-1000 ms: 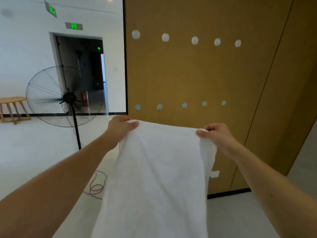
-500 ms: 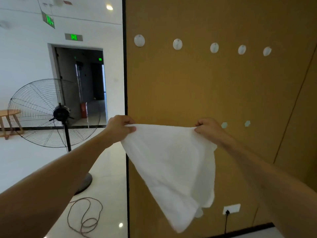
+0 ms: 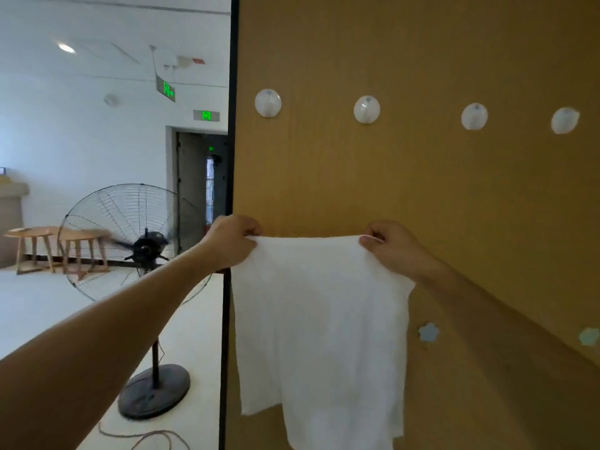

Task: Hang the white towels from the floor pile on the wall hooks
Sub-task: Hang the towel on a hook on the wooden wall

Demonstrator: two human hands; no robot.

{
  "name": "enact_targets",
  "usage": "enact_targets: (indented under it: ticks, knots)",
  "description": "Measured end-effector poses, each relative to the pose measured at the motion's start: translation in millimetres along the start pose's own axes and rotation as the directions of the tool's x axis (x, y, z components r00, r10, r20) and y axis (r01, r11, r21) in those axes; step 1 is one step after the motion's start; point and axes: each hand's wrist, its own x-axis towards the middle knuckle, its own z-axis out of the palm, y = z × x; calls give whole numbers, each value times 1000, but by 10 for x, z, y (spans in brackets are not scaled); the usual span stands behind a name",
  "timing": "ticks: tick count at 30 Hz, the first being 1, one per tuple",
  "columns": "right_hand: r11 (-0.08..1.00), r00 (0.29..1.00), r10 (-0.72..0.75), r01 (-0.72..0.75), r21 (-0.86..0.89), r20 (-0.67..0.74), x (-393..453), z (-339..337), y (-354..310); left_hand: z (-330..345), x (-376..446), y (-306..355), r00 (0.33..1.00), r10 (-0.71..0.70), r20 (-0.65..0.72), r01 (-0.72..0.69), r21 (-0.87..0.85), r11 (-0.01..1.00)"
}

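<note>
I hold a white towel spread flat before a tan wood-panel wall, my left hand pinching its top corner at 9 o'clock of the cloth, my right hand pinching the opposite corner at 3 o'clock. The towel hangs well below a row of round white hooks at 12 o'clock. Small pale flower-shaped hooks sit at 4 o'clock on the panel. Beyond the panel's black edge, at 9 o'clock, a pedestal fan stands on a pale floor, wooden stools and a doorway behind it.
</note>
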Motion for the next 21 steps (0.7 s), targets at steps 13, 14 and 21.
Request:
enact_targets:
  ticks: [13, 14, 21]
  knots:
    - [931, 956, -289, 294, 215, -54, 1301, -383, -449, -623, 881, 247, 957, -163, -241, 3, -551, 834]
    - [925, 945, -314, 326, 194, -90, 1371, -388, -520, -693, 920, 214, 967, -121, -224, -14, -521, 853]
    - [750, 682, -643, 653, -107, -347, 1801, -427, -1148, -1185, 1317, 131, 768, 149, -623, -268, -102, 958]
